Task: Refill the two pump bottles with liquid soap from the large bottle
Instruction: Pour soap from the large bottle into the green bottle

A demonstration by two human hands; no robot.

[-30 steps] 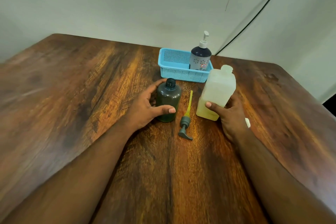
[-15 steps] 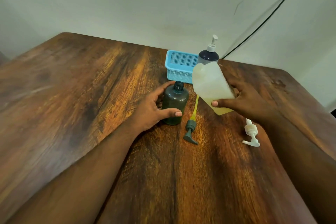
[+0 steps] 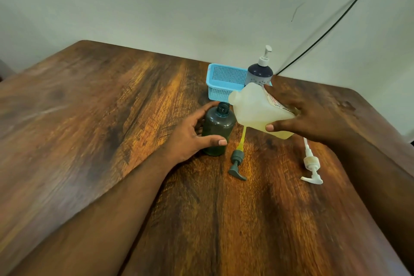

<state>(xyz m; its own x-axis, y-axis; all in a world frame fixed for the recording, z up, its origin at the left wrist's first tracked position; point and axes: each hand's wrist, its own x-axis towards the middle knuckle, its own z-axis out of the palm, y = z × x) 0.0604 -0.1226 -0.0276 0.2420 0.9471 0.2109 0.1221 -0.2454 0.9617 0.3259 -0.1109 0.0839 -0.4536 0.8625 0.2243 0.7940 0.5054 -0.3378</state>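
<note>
Surface: dark wooden table (image 3: 112,141), plain wall behind.
Left hand (image 3: 190,132): fingers curled round the open dark green plastic bottle (image 3: 218,129), upright mid-table.
Right hand (image 3: 300,116): grips the tilted translucent large soap bottle (image 3: 255,107), spout just above the open neck.
Tip: line spout over neck, pour slowly.

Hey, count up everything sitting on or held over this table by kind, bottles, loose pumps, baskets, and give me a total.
Bottles: 3, the dark green bottle, the large bottle, the navy pump bottle
Loose pumps: 2, the grey pump, the white pump
Baskets: 1, the blue basket
Total: 6
</note>
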